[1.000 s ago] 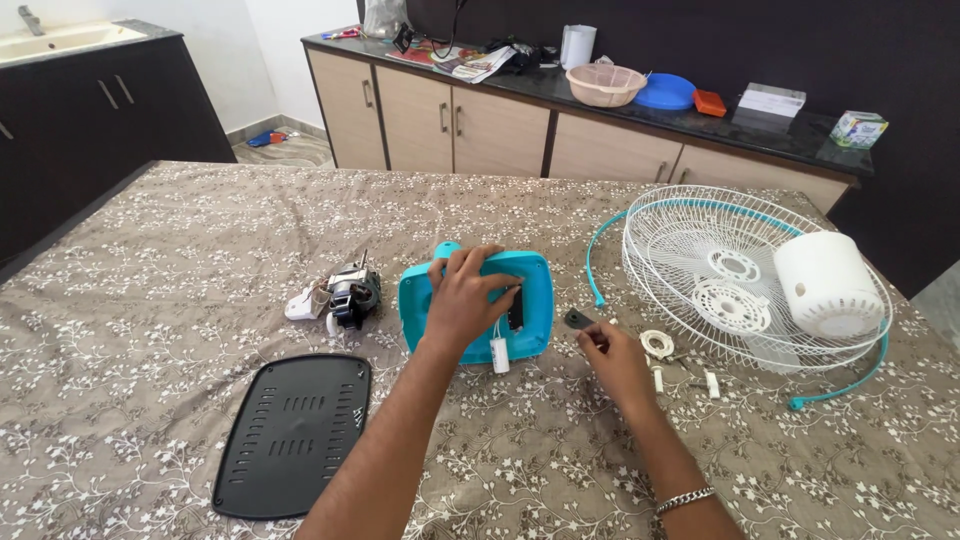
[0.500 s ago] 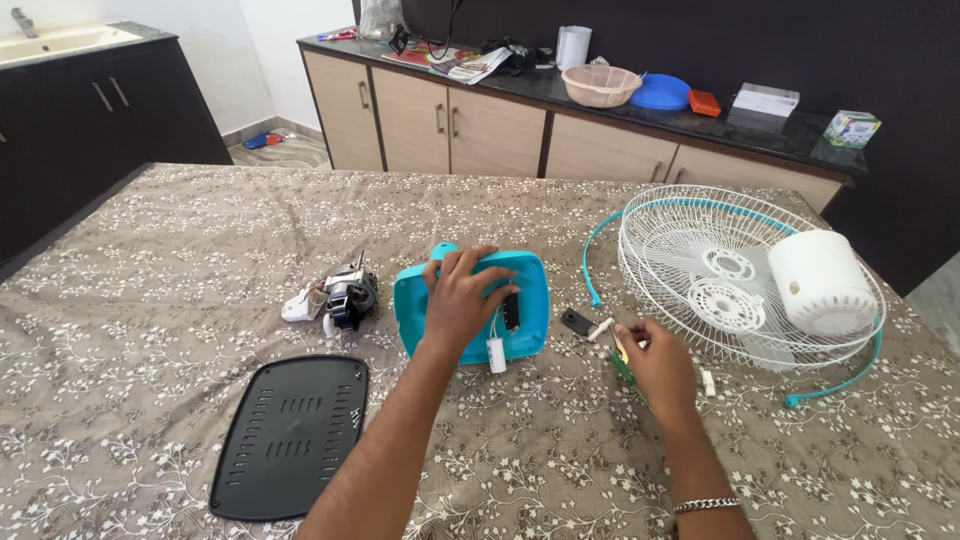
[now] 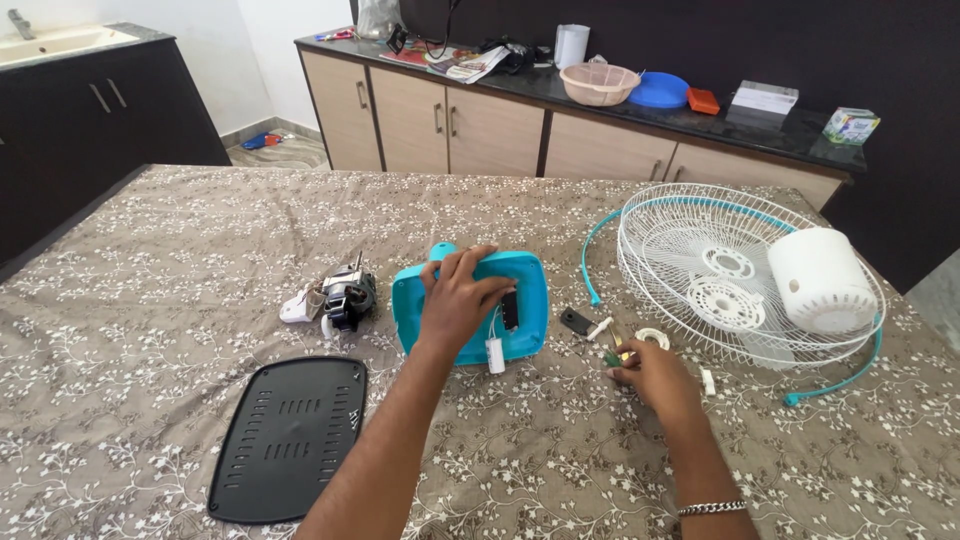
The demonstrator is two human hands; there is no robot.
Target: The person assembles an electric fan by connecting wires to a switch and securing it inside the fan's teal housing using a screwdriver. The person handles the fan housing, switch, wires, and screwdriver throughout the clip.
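Head view. The left hand lies spread, grip open, palm down on the teal plastic housing, which sits near the middle of the cloth-covered counter. A small white part hangs on thin wires at the housing's near edge, and a black slot shows just right of the fingers.

The right hand rests on the cloth to the right of the housing, its grip pinched closed on a small green-tipped piece; what kind of piece cannot be told. Just beyond it lie a small black block, a short white peg and a white ring.

Farther right, a white wire fan guard with a teal rim lies flat like a shallow basket; a white cylinder cover rests in it on the right side. Left of the housing sits a small motor with white wiring, and near the front edge a black slotted plate.

On the dark back worktop stand a beige bowl, its contents not visible, beside a blue lid, a small orange box, a flat white packet, a small green-and-white carton at the far right, a white jug, and papers toward the left.
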